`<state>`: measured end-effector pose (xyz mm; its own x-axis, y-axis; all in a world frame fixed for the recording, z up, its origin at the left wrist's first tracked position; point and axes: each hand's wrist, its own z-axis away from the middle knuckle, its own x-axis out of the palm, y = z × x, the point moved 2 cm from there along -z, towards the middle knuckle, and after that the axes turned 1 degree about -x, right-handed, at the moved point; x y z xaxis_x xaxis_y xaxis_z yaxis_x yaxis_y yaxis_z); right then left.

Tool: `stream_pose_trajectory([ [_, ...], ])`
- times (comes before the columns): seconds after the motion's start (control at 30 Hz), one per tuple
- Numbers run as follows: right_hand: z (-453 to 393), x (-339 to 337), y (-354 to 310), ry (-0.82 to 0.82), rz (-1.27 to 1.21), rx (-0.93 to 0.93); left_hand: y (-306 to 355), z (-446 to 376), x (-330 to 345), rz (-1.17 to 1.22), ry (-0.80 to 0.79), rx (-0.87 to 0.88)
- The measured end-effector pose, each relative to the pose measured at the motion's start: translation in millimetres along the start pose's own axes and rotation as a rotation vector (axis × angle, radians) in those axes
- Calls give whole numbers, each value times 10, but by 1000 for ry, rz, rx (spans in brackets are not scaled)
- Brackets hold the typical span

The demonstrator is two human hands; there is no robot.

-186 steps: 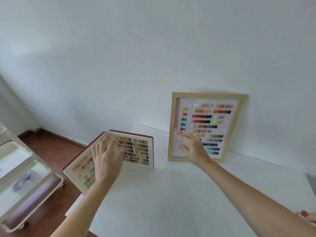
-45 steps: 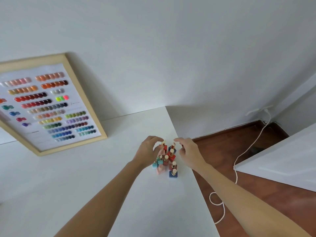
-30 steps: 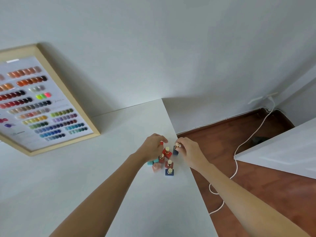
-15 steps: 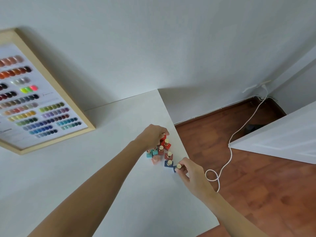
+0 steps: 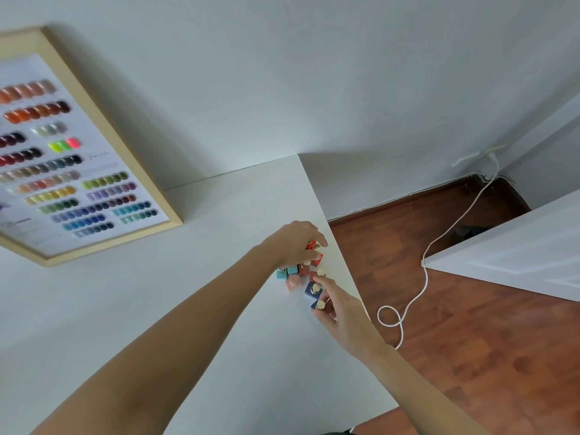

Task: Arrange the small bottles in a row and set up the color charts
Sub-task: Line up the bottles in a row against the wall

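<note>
Both hands work in the cluster of small bottles.
The left hand pinches a red bottle; the right hand pinches a dark blue bottle.

We see the small bottles bunched in a loose cluster nr the table's right edge, not in a row: square bodies in red, teal, pink, dark blue, w/ gold caps, approx. eight, though some are hidden. The framed color chart leans against the wall at left, swatch rows facing us.
</note>
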<state>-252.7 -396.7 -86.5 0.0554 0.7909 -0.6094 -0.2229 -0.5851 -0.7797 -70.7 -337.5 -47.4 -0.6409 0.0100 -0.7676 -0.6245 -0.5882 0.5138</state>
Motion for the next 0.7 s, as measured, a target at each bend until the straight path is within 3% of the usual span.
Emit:
stream_pose_trajectory([
  [0.5,-133,106,-134,119,166,70,50,-94,33,-109,20,-75],
  [0.7,-88,7,-121,59,193,66,18,-95,-20,-81,26,-89],
])
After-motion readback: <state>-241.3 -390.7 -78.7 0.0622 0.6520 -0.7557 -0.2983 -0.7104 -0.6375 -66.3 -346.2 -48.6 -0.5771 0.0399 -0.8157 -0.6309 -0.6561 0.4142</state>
